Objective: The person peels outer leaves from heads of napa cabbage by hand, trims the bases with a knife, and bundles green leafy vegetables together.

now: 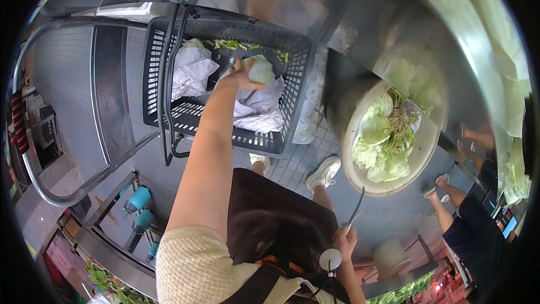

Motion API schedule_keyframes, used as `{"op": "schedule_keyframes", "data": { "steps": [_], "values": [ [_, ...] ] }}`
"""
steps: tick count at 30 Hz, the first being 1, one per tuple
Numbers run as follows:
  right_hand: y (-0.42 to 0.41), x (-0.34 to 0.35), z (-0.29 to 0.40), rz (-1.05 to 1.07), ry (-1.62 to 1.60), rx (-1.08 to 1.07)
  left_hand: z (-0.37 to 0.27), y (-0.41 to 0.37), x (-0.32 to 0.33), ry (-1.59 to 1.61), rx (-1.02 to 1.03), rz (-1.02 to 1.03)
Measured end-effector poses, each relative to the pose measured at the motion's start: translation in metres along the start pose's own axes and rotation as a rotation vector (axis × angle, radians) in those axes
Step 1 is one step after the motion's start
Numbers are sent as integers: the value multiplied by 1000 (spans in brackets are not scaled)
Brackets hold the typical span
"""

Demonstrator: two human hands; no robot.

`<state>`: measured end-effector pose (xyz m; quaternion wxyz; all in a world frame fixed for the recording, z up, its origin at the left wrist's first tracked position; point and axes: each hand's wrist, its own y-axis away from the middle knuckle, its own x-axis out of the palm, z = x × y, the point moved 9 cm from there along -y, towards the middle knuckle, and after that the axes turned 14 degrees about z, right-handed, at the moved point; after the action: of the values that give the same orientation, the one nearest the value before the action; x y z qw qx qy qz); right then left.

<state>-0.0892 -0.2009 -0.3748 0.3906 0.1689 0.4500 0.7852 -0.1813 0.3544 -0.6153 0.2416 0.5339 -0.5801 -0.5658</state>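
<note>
My left hand point(242, 78) reaches into a black plastic shopping basket point(298, 97). Its fingers are spread against a pale green head of cabbage or lettuce point(262, 70), with no closed grip visible. Crumpled white paper point(260, 112) lies under and beside that head. Another white paper bundle point(192, 74) sits at the basket's left, with some green showing at its top. Low at my right side, my right hand point(346, 242) holds a knife point(358, 206) by its light handle, the narrow curved blade pointing up and away from me.
Right of the basket stands a whitish round tub point(430, 143) holding pale outer leaves point(375, 131) and stringy brown-green scraps point(398, 122). A metal cart handle point(63, 200) curves at left. Reflective steel panelling rises ahead. Another person point(472, 219) stands at right.
</note>
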Motion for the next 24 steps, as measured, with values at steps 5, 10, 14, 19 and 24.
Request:
{"op": "schedule_keyframes", "data": {
  "steps": [5,10,14,19,24],
  "values": [
    [0,-6,-18,-39,-37,45,-20,19,84,-385,-50,280],
    [-6,-3,-5,-55,-23,62,-18,-4,59,-450,-182,-96],
    [-12,-16,-21,-77,-15,55,-11,-19,43,-317,92,-482],
    [-13,-23,-12,-24,-43,74,22,44,-21,193,-14,-660],
    [-2,-35,8,14,-158,41,-109,197,-24,1193,779,-556]
  ]
}}
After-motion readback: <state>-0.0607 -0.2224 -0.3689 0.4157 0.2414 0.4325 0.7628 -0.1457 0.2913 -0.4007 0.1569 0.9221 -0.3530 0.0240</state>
